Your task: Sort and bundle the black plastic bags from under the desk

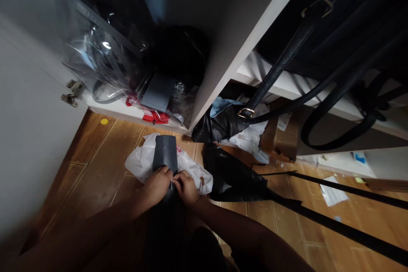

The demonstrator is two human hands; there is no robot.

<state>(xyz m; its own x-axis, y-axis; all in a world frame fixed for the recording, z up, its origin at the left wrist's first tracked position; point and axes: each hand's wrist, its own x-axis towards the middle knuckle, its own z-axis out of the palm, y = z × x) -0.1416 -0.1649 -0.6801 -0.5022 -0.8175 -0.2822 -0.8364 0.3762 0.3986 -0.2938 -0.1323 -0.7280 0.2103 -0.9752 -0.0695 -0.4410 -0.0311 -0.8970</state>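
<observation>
Low in the middle, my left hand [161, 182] is closed on the edge of a dark grey flat piece [165, 148] with a rounded end. My right hand [186, 187] meets it there, its thumb and fingers pinched together. A thin pale strand [172, 183] shows between the two hands; what it belongs to cannot be made out. Beneath the grey piece, a crumpled white plastic bag [137, 163] with reddish print spreads over the floor. The lower part of the grey piece is lost in shadow near my legs.
A black bag [229, 174] with long straps lies on the wooden floor [95, 153]. Black belts [280, 63] with buckles hang at the right. Clear plastic packets [111, 51] fill the left cabinet section, beside a white divider [242, 46]. A cardboard box [286, 136] stands below the shelf.
</observation>
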